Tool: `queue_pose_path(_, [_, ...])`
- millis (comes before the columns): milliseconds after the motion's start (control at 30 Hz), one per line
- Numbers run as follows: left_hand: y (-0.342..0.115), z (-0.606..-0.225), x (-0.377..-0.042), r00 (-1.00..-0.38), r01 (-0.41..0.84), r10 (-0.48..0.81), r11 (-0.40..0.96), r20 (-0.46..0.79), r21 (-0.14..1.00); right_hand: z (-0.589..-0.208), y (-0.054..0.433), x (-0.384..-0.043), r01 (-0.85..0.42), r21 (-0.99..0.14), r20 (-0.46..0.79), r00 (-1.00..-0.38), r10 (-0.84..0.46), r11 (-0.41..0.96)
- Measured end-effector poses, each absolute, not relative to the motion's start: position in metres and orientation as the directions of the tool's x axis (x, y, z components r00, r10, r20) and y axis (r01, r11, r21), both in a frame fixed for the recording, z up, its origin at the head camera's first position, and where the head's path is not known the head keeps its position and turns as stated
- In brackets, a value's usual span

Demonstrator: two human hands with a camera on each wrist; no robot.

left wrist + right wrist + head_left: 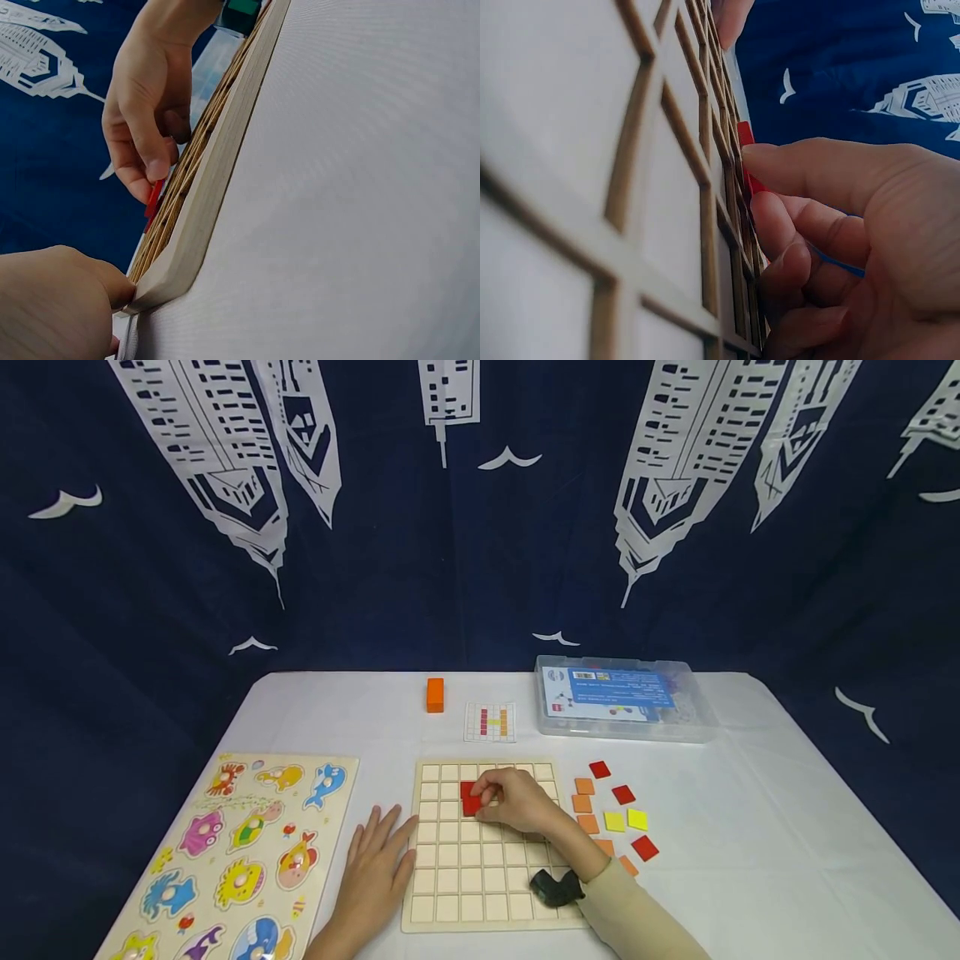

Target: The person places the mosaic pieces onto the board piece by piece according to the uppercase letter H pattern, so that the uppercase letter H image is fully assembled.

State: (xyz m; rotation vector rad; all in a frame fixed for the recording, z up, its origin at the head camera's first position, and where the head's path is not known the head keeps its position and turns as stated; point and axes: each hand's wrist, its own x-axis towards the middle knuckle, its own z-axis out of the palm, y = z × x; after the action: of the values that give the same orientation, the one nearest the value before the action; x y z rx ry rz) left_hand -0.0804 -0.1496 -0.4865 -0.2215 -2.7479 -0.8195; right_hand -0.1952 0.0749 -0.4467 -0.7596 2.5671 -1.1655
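Note:
A wooden grid board [448,881] lies flat in the middle of the table. Over its upper part, my right hand [517,800] pinches a red square tile [471,807] between thumb and fingertips, low against the grid. Another red tile [467,787] sits in a cell just behind it. In the right wrist view the thumb and a finger grip the red tile [745,135] at the board's surface. My left hand [377,868] rests on the cloth with its fingers spread, its fingertips touching the board's left edge.
Loose orange [582,803], yellow [615,822] and red tiles [623,794] lie right of the board. Behind stand a pattern card [490,722], an orange block [435,695] and a clear plastic box [622,727]. A sea-animal puzzle board [300,802] lies at the left.

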Motion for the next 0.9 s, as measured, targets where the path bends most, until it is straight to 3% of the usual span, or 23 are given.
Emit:
queue_pose_path(400, [-0.15,-0.487,-0.08,-0.955,0.216,0.071,0.83,0.287,0.515,-0.45,0.074,-0.194,-0.409,-0.693,0.024,-0.836,-0.549,0.593])
queue_pose_path(900, [-0.15,-0.487,-0.079,-0.956,0.217,0.077,0.832,0.282,0.51,-0.437,0.078,-0.191,-0.405,-0.757,0.038,-0.811,-0.584,0.513])
